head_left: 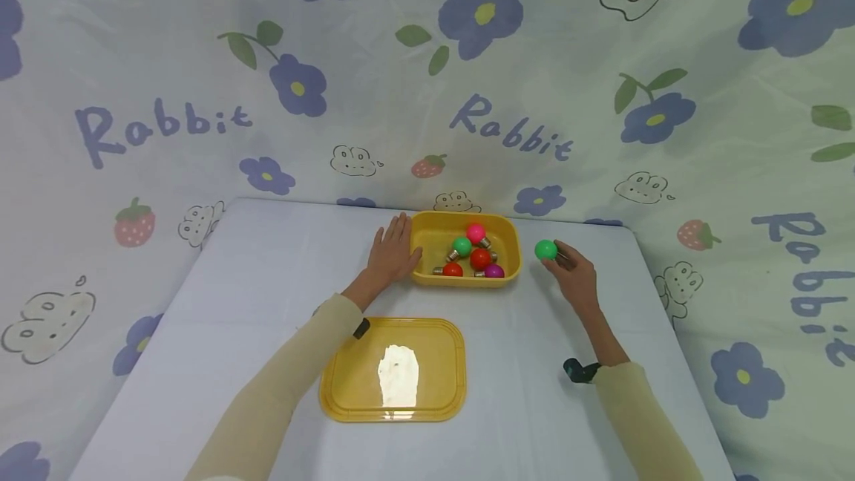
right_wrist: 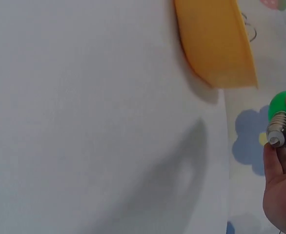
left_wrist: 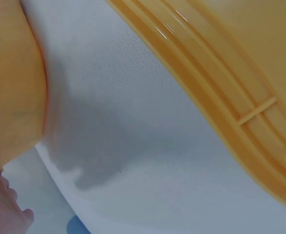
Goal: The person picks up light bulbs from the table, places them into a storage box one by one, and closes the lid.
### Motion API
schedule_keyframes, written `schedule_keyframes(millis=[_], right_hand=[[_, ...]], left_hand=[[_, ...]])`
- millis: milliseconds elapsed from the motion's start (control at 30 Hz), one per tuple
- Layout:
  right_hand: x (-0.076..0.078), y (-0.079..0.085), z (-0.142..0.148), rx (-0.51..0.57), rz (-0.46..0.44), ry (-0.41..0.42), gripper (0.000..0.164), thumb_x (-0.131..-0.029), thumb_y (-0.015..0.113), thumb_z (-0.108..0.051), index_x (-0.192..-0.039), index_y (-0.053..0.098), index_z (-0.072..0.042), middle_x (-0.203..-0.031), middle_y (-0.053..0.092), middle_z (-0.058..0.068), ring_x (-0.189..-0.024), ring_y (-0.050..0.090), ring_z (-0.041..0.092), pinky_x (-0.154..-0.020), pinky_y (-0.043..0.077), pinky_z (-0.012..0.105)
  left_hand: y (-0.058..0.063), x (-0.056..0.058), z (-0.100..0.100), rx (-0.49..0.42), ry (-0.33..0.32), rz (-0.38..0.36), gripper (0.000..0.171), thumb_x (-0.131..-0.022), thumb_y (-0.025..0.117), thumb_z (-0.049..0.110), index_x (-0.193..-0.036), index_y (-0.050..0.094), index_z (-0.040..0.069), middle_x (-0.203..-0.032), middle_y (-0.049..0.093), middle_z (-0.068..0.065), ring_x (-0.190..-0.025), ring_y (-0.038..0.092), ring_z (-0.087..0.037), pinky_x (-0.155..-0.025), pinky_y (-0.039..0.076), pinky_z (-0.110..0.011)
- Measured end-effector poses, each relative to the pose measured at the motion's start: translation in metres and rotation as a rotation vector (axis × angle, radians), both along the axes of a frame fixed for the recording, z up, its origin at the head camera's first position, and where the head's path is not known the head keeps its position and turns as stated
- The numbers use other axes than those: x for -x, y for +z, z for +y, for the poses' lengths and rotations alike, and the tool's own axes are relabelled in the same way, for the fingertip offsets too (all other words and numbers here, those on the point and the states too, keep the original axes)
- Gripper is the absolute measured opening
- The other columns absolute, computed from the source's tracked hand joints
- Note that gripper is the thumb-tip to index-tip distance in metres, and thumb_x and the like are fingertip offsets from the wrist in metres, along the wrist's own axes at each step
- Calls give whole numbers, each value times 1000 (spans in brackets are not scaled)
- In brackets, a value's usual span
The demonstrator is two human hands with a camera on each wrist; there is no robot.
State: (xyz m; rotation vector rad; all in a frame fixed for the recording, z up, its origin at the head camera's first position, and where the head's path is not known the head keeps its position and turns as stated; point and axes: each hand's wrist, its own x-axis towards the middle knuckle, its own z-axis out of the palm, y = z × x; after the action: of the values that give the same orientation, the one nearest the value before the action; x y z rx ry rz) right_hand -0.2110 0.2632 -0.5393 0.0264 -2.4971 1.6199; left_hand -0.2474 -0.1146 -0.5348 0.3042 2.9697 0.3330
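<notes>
My right hand (head_left: 576, 273) pinches a green light bulb (head_left: 545, 249) above the table, just right of the yellow bin (head_left: 464, 282). In the right wrist view the bulb's metal screw base (right_wrist: 281, 129) shows between thumb and fingers. My left hand (head_left: 392, 249) rests with straight fingers against the bin's left wall; in the left wrist view only part of this hand (left_wrist: 5, 209) appears, at the lower left. Inside the bin lie several bulbs: a pink bulb (head_left: 476, 233), a green bulb (head_left: 461, 246), two red ones and a purple bulb (head_left: 494, 271).
A shallow yellow tray (head_left: 434, 377) lies on the white-covered table (head_left: 521, 392), nearer to me than the bin and under my left forearm. Behind the table hangs a flower-and-rabbit printed curtain (head_left: 374, 80), which also covers both sides.
</notes>
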Motion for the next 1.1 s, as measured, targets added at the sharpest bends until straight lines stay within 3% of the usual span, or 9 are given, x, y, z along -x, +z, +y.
schedule_keyframes(millis=[167, 400, 500, 667, 833, 1100], right_hand=[[7, 10, -23, 8, 21, 65, 55, -92, 73, -12, -141, 52, 4, -139, 55, 23, -127, 55, 36, -96, 48, 25], [15, 21, -58, 45, 43, 166, 54, -93, 71, -8, -141, 50, 8, -139, 54, 25, -128, 52, 40, -101, 45, 42], [19, 22, -73, 57, 33, 191, 53, -93, 71, -8, -141, 51, 5, -139, 55, 22, -129, 53, 37, -102, 45, 42], [25, 21, -99, 28, 17, 224, 50, -93, 72, -11, -139, 56, 0, -135, 59, 18, -127, 56, 32, -103, 46, 39], [30, 17, -121, 16, 48, 242, 48, -91, 74, -6, -135, 58, 4, -130, 62, 21, -121, 60, 35, -100, 48, 41], [38, 7, -145, -135, 56, 269, 50, -90, 75, -12, -135, 59, 3, -126, 65, 20, -111, 65, 33, -95, 53, 40]], left_hand=[[1, -2, -2, 8, 0, -2, 77, -105, 40, 42, -159, 4, -1, -166, 1, -15, -152, 3, -29, -121, 6, -50], [0, -2, -4, 1, 5, 8, 76, -105, 41, 41, -159, 5, 0, -166, 1, -14, -152, 3, -29, -121, 6, -50], [-2, -1, -4, -3, 7, 11, 77, -105, 41, 41, -159, 5, 0, -166, 1, -14, -152, 3, -29, -121, 4, -49], [-6, 1, -2, -1, 6, 10, 77, -105, 40, 42, -159, 4, 0, -166, 0, -13, -152, 2, -28, -121, 5, -49], [-3, 0, -1, -18, -6, 15, 76, -105, 40, 41, -159, 6, -1, -166, 2, -14, -152, 3, -29, -121, 6, -50], [1, 0, 0, -1, -2, -1, 77, -105, 42, 40, -159, 4, -1, -166, 1, -14, -152, 2, -28, -121, 5, -49]])
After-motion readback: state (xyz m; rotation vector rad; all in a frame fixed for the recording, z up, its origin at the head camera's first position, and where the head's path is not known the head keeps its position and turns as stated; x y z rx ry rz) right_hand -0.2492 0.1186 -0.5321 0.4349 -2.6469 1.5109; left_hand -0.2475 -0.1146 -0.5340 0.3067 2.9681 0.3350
